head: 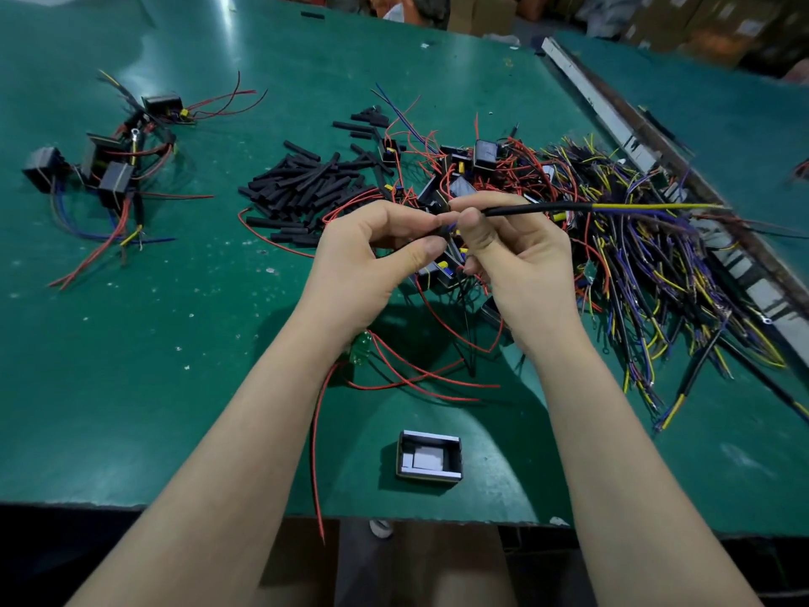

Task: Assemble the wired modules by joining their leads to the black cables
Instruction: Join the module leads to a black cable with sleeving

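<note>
From my view the green table mat (131,343) lies open on the near left, so my left hand (372,251) can pass there freely. Ahead, the heap of short black tubing pieces (302,186), the tangle of red-wired black modules (473,168) and the spread of black cables with yellow and purple leads (656,278) block the centre and right. A small black open box (430,457) and loose red wires (416,374) sit under my forearms; finished modules (105,164) crowd the far left.
</note>
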